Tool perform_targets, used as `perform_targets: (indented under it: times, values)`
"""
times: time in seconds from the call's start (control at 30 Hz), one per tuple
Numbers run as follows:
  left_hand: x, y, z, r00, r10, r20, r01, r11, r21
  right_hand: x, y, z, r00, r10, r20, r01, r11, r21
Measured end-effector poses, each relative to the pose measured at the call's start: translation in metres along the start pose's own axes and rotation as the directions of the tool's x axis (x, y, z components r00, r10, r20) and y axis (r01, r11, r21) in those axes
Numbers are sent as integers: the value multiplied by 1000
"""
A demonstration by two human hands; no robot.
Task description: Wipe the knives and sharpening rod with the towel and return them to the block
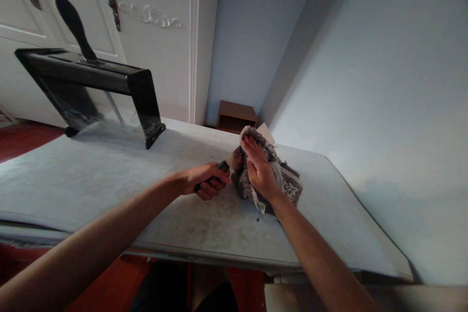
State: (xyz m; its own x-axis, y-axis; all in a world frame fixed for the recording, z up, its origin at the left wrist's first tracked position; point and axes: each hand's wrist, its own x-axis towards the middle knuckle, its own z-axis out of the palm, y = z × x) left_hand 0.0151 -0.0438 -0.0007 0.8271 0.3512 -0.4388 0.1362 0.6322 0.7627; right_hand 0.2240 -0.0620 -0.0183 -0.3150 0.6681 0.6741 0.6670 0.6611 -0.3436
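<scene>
My left hand (208, 180) is wrapped round the black handle of a tool, and the tool's flat metal blade (234, 159) points right, its far end against a cloth. The grey and white towel-like cloth (288, 185) lies bunched on the stained white tabletop (208, 226). On top of the cloth, near the blade's end, rests my right hand (259, 168), with its fingers stretched forward over the fabric. Part of the blade's tip is hidden by the cloth.
A black-framed appliance (127, 83) with clear panels and an upright handle stands at the table's left. White cabinet doors (157, 48) rise behind it. A small brown open box (237, 113) sits beyond the far edge, and a wall (383, 83) borders the right.
</scene>
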Motion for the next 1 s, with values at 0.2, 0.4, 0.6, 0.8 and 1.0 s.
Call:
perform_targets:
  times: [0.2,0.4,0.6,0.8,1.0]
  values:
    - [-2,0,2,1000,-13,-1,13,1000,23,0,21,-5,990,83,-110,-89,995,-46]
    - [-1,0,-1,1000,-9,19,9,1000,5,-1,38,-7,963,196,-183,-204,978,-28]
    - [1,-1,-4,1000,21,3,-21,1000,-17,-7,57,-6,902,352,-248,-347,935,68]
    - [4,-3,-7,996,85,-37,-86,996,-21,-8,67,-9,795,547,-263,-497,836,234]
    - [3,-4,-5,985,159,-68,-157,987,32,-4,52,-10,654,755,-44,-542,508,670]
